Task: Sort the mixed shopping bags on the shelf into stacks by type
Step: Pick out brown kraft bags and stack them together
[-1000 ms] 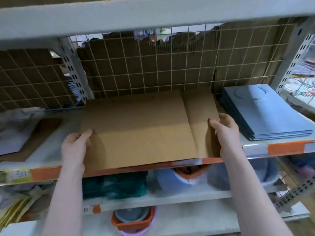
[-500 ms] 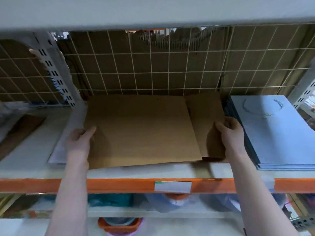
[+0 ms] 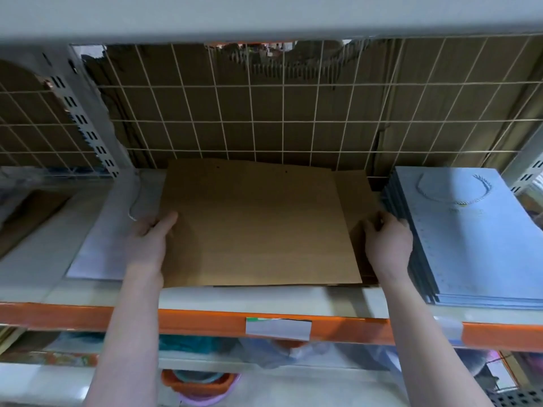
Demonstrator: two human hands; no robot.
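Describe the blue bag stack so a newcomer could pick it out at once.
Find the shelf with the orange front rail and the wire grid behind it. The blue bag stack lies flat at its right end, beside the right hand. Only it is blue, with a rope handle on top; the neighbouring brown bags are plain kraft.

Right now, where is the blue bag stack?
In the head view, the blue bag stack lies on the shelf's right end, just right of the right hand and the brown bags.

Bare white shelf board (image 3: 264,298) lies open in front, while the cream wire-grid back panel (image 3: 264,121) and the stack of flat light-blue paper bags (image 3: 476,239) wall off rear and right.
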